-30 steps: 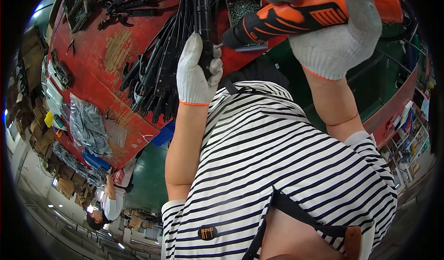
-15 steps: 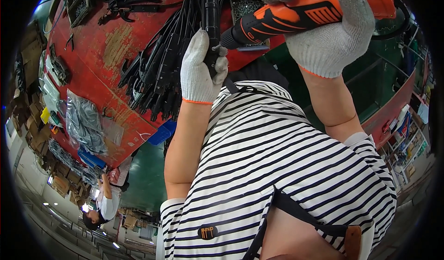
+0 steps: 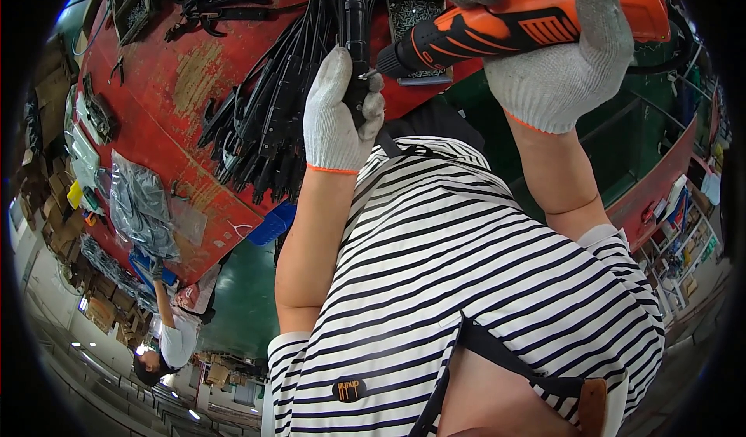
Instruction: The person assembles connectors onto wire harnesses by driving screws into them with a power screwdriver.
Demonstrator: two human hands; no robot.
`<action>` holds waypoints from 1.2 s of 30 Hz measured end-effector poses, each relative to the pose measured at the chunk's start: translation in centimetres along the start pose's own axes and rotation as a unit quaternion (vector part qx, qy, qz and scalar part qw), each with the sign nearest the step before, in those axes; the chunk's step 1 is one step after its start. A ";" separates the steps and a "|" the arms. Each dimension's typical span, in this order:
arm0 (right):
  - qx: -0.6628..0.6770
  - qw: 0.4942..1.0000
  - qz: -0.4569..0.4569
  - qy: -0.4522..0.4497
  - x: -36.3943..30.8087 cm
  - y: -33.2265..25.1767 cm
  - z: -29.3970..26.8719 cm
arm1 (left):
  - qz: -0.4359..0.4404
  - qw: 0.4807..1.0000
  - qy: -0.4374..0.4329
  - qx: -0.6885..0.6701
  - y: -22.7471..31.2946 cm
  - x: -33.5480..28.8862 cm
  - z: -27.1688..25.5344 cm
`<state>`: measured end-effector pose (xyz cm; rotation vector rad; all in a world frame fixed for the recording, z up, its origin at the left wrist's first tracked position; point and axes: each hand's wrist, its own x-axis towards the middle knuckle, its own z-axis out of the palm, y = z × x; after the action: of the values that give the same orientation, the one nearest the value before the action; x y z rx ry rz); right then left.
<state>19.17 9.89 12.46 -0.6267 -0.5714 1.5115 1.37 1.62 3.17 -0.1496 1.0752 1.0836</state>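
My left hand, in a white knit glove, is closed round the lower end of a long black plastic part. That part stretches up past the top of the picture. My gloved right hand grips an orange and black electric screwdriver, its nose turned left toward the black part. The screwdriver's tip is close to the part beside my left fingers; whether it touches a screw there is too small to tell. A small tray of screws sits behind the tool's nose.
Many similar black parts with cables lie on the worn red table, left of my left hand. Farther left are plastic-wrapped grey parts, pliers and a blue bin. Another person works at the lower left.
The screwdriver and my right hand have shifted slightly right, drawing the nose a little back from the black part. My left hand stays nearly still. The other person's arm has moved.
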 end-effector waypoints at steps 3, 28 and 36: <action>-0.016 0.994 -0.003 -0.108 0.3 -0.2 -1.4 | 0.005 1.000 0.012 0.001 0.1 -0.1 0.2; -0.050 0.956 -0.022 -0.289 0.1 2.3 -3.1 | 0.005 0.999 0.045 -0.006 -0.5 -1.0 -1.1; 0.003 0.963 -0.034 -0.268 2.2 -0.1 -4.9 | 0.068 0.867 0.170 0.462 4.0 -4.3 -6.9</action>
<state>22.64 11.96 8.88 -0.1793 -0.9893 1.6191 -6.33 -3.10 4.42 0.5326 1.8445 0.5657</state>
